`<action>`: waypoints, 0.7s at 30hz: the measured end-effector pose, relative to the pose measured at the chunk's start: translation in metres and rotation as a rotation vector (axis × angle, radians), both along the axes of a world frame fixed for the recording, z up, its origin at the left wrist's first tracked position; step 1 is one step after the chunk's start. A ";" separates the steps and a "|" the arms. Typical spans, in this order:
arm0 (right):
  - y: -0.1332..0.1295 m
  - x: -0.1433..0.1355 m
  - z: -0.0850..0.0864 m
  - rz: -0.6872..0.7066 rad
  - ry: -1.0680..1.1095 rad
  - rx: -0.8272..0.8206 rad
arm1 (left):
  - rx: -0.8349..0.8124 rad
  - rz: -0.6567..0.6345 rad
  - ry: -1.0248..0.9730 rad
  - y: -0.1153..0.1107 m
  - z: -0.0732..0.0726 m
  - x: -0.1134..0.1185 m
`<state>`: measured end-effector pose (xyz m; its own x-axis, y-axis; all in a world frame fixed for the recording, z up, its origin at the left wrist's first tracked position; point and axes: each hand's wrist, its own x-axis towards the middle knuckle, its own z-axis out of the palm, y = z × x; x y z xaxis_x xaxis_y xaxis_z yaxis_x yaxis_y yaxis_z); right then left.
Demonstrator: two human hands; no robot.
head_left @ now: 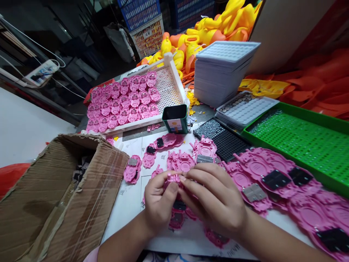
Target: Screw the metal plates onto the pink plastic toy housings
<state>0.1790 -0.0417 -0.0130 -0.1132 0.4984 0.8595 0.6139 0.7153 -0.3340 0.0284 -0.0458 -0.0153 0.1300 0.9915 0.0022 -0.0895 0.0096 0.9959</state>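
In the head view, a small pink part is pinched in the left hand above a white sheet strewn with pink casings; it is met by fingertips of the right hand, though whether it is gripped there cannot be told

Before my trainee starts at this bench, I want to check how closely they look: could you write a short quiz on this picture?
1. True or false: the cardboard box stands open.
2. What colour is the small part that the left hand grips beside the right hand?
3. What stands in a tall stack beyond the black tray: (a) wooden planks, (b) pale trays or (c) tin cans?
Key: 1. True. 2. Pink. 3. b.
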 end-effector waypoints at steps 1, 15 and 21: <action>0.000 0.000 0.000 0.004 -0.004 0.006 | 0.011 0.005 0.027 0.000 0.000 0.000; -0.004 0.001 0.002 0.011 -0.016 -0.001 | -0.058 0.005 0.048 0.001 0.003 0.000; 0.002 0.002 0.006 0.171 0.154 -0.170 | -0.159 -0.096 -0.071 0.005 0.004 0.004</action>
<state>0.1805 -0.0392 -0.0069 -0.0821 0.6220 0.7787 0.4219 0.7296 -0.5383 0.0326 -0.0407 -0.0115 0.2295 0.9630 -0.1410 -0.1501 0.1782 0.9725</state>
